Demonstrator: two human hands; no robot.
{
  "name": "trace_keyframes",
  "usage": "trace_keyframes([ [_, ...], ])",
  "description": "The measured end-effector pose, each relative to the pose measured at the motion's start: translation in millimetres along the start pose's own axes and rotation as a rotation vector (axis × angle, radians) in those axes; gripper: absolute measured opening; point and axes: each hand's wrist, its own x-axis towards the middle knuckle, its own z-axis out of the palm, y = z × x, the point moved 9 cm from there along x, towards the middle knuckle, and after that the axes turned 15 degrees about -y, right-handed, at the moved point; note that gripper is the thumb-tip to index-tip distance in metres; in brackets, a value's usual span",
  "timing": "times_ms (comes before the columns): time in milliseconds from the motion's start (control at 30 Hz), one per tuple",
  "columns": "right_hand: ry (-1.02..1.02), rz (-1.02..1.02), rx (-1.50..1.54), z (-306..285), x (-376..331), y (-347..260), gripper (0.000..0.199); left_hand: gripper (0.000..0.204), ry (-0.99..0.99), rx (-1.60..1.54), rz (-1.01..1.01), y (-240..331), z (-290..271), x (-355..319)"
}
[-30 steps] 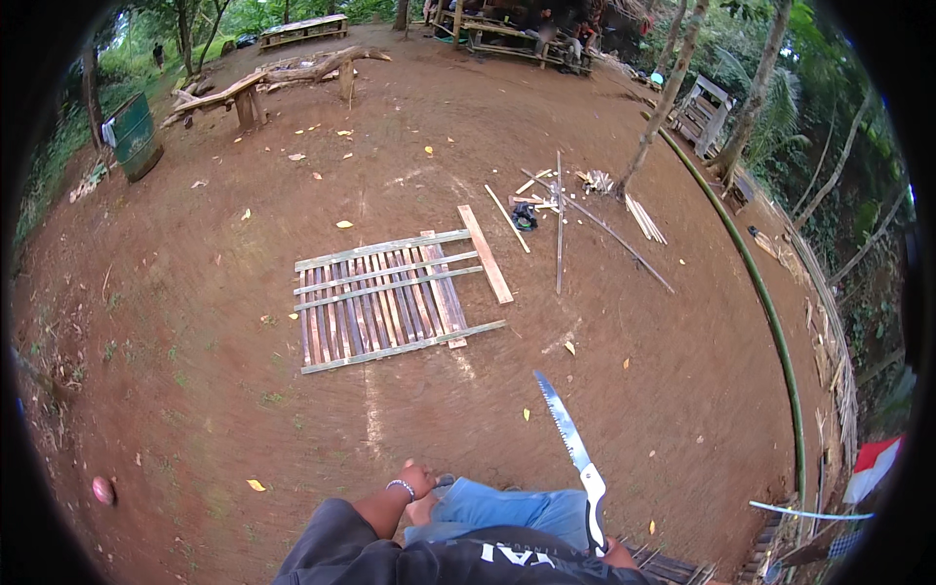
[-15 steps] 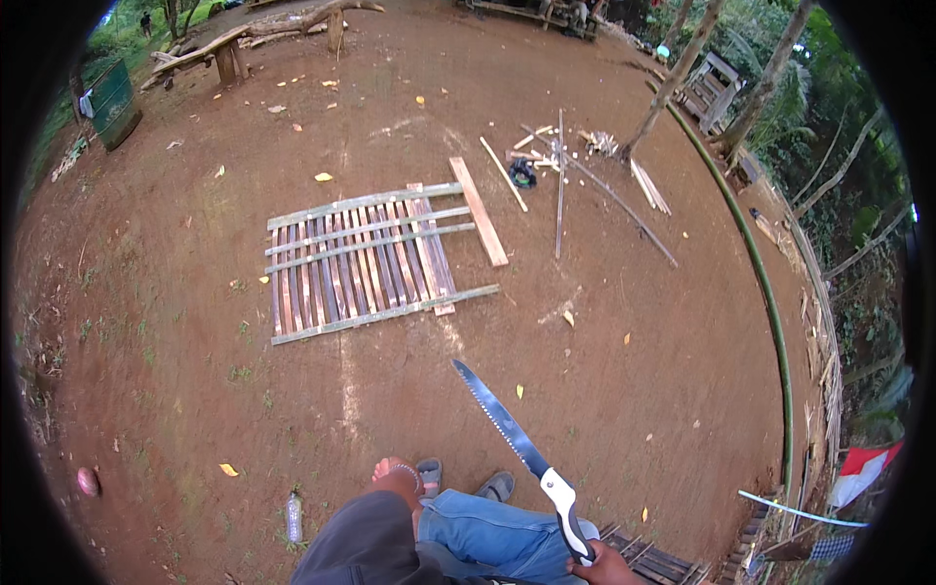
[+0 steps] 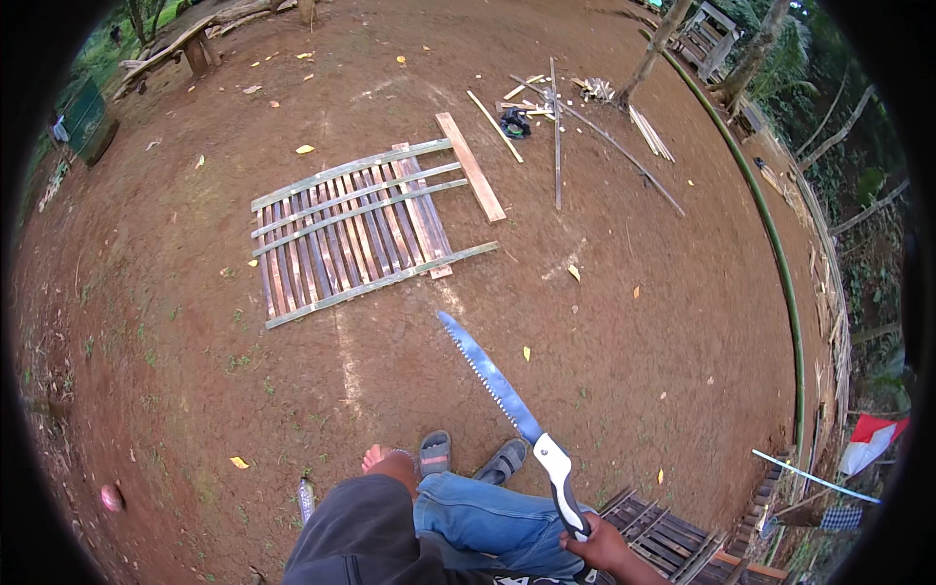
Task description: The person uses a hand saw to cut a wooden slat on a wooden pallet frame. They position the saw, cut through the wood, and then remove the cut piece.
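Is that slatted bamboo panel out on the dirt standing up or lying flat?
Lying flat. The bamboo panel rests on the red dirt ground, every slat and crosspiece seen from above, nothing propping it up.

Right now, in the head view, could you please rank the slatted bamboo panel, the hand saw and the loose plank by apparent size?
1. slatted bamboo panel
2. hand saw, though nearness to the camera enlarges it
3. loose plank
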Motion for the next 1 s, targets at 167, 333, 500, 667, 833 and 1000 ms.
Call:
trace_keyframes([
  [167, 0.010, 0.036, -0.013, 2, 10, -14, 0.038, 0.050, -0.385, 0.195, -0.236, -16, 35, 63],
  [333, -0.039, -0.015, -0.021, 11, 30, -25, 0.038, 0.054, -0.513, 0.247, -0.286, -41, 33, 71],
  [500, -0.129, 0.010, 0.111, 25, 51, 5, 0.037, 0.057, -0.633, 0.359, -0.305, -8, 2, -10],
  [667, -0.270, 0.025, 0.621, 72, 92, 9, 0.043, 0.052, -0.688, 0.388, -0.195, -32, 9, 7],
  [833, -0.324, 0.096, 0.714, 87, 111, 24, 0.048, 0.052, -0.701, 0.589, 0.016, -19, 9, 3],
  [1000, -0.330, 0.125, 0.749, 93, 117, 33, 0.048, 0.048, -0.778, 0.744, 0.040, -3, -28, -53],
])
